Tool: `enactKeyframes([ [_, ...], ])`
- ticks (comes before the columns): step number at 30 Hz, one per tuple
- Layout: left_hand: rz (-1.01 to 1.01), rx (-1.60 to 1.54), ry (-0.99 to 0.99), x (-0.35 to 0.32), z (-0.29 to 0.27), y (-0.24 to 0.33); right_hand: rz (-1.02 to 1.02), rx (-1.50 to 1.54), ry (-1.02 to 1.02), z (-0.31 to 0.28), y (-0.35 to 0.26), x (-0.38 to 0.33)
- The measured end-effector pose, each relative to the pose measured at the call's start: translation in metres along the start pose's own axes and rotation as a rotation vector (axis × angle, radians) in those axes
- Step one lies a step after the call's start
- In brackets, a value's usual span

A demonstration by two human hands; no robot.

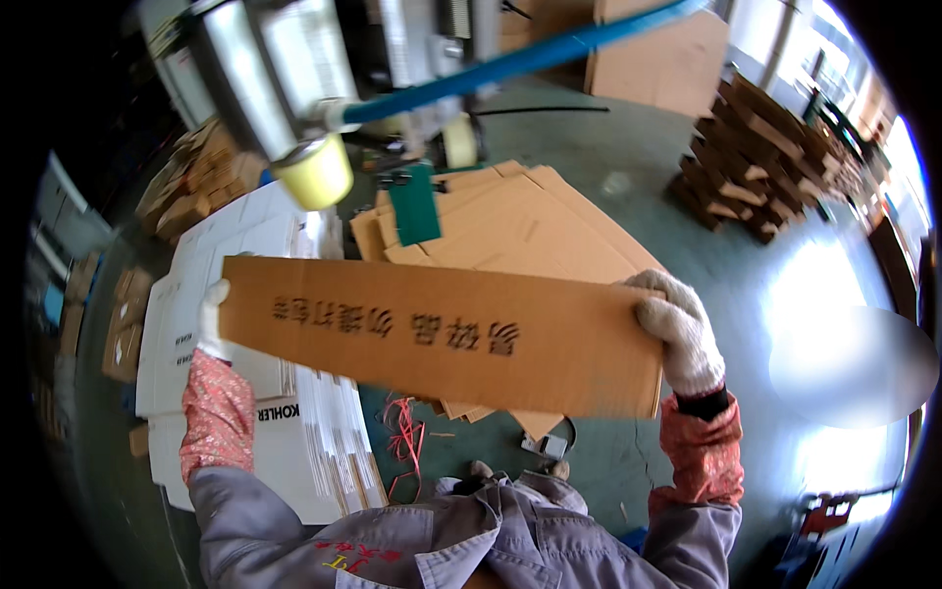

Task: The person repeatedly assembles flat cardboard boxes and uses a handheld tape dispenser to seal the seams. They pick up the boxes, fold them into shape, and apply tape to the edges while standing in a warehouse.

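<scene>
A long brown cardboard panel (579, 344) with dark printed characters spans the space between my hands, tilted slightly down to the right. My left hand (212, 319), in a white glove, closes on the panel's left end; part of its fingers is hidden behind the board. My right hand (682, 334), in a white knitted glove, grips the upper right corner with the fingers folded over the edge. Beneath and beyond the panel lies a pile of flat brown cardboard sheets (549, 226). Near my left forearm is a stack of flattened white cartons (250, 466).
Overhead hang a machine's yellow cylindrical part (316, 173) and a blue hose (520, 65). A green sheet (415, 208) stands out over the brown pile. Red strapping (402, 437) and a small grey box-shaped device (546, 447) lie on the floor. Brown cardboard is stacked (751, 162) at right.
</scene>
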State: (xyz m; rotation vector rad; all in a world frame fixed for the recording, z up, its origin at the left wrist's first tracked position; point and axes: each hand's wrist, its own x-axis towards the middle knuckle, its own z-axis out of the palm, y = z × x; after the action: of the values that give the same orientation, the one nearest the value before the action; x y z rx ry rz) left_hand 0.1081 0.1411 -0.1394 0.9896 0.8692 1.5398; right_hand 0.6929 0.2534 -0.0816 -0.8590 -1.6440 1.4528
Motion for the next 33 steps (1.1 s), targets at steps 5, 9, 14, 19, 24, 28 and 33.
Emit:
enactKeyframes([
  [5,0.025,-0.074,0.238,-0.101,0.0,0.099,-0.178,0.071,-0.187,0.06,-0.044,0.058],
  [9,0.234,0.113,0.251,-0.127,0.027,0.134,-0.237,0.317,-0.085,0.102,-0.056,0.101],
  [14,0.246,0.131,0.363,-0.115,0.052,0.164,-0.093,0.512,-0.005,0.107,-0.068,0.126],
  [19,0.299,0.216,0.535,-0.068,-0.01,0.189,-0.212,0.609,0.065,0.09,-0.032,0.187],
  [24,0.219,0.115,0.354,-0.023,-0.05,0.203,-0.309,0.351,0.159,0.119,-0.056,0.174],
  [28,0.153,0.136,0.066,0.003,-0.06,0.198,-0.331,0.332,0.168,0.116,-0.053,0.169],
  [33,0.22,0.2,0.351,0.019,-0.062,0.178,-0.337,0.321,0.203,0.113,-0.051,0.175],
])
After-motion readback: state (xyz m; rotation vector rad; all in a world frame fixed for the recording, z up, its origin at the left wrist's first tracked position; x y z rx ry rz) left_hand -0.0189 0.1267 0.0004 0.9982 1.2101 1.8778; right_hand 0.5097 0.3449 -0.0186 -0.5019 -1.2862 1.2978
